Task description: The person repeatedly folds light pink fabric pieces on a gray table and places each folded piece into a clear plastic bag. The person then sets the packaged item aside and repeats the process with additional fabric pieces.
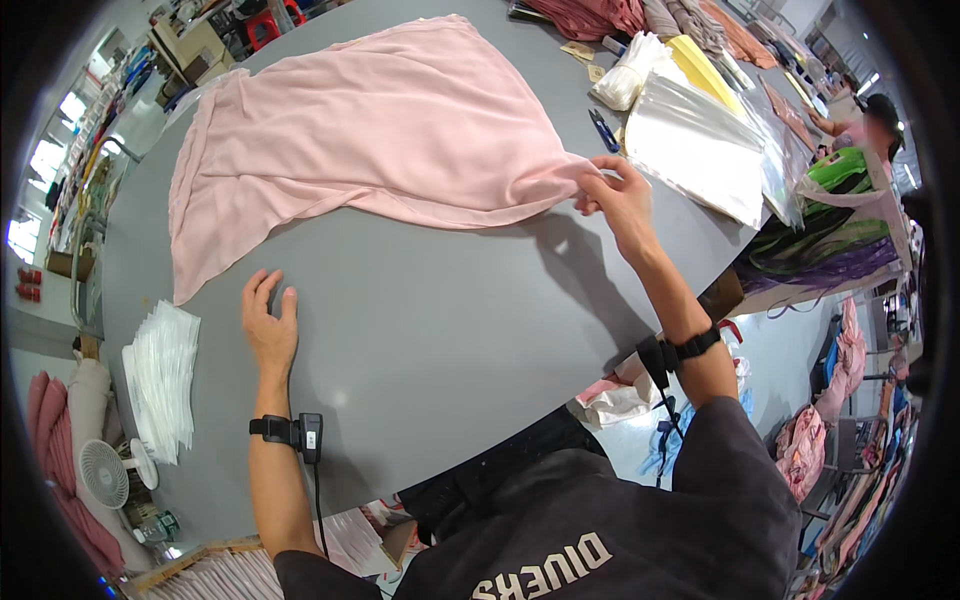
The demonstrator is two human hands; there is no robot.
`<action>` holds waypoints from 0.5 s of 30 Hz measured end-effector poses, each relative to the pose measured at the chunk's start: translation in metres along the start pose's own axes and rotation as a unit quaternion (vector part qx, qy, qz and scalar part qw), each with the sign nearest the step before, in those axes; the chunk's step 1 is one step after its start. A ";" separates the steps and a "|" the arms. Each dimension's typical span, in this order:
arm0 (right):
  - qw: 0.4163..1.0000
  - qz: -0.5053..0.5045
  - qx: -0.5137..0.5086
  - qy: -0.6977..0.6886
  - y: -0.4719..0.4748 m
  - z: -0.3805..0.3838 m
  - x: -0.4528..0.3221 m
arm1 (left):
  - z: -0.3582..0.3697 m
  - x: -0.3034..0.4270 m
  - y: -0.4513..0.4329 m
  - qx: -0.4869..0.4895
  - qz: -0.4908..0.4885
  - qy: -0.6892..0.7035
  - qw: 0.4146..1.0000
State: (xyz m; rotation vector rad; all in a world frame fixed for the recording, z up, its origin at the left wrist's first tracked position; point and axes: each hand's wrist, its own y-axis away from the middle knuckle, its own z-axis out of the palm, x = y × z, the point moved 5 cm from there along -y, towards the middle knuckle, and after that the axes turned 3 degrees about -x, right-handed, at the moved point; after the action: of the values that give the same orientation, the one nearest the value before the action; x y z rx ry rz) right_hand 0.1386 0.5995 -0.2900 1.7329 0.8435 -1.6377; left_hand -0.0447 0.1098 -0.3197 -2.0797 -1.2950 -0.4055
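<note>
A piece of thin pink fabric [375, 127] lies spread over the grey table [420, 315], wrinkled, with its near edge curving unevenly. My right hand [619, 196] pinches the fabric's right corner between thumb and fingers and draws it to a point, a little above the table. Below the fabric's left part, my left hand [270, 319] holds nothing. Its fingers are apart and lie just short of the near edge. Each forearm wears a black strap with a small device and a cable.
Blue thread snips [604, 131] lie beyond my right hand, beside a stack of clear plastic bags [694, 142]. More plastic sleeves [163, 382] and a small white fan [105, 472] are at the left. Folded garments [592, 15] line the far edge. A person [877, 127] is at the far right.
</note>
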 end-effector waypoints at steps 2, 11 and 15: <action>0.998 -0.046 -0.019 -0.043 0.025 -0.008 -0.014 | 0.000 0.007 0.005 -0.010 -0.006 0.009 1.000; 0.827 -0.394 -0.031 0.399 0.115 -0.007 -0.063 | 0.026 0.063 0.052 -0.056 0.020 0.101 0.993; 0.832 -0.371 -0.022 0.413 0.090 0.001 -0.052 | 0.042 0.087 0.056 -0.076 0.032 0.070 0.994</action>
State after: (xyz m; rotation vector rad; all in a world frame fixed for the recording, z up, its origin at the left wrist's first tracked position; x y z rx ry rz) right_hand 0.2069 0.5411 -0.2379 2.2537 2.1584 -1.1670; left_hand 0.0422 0.1797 -0.3223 -2.1692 -1.1423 -0.6276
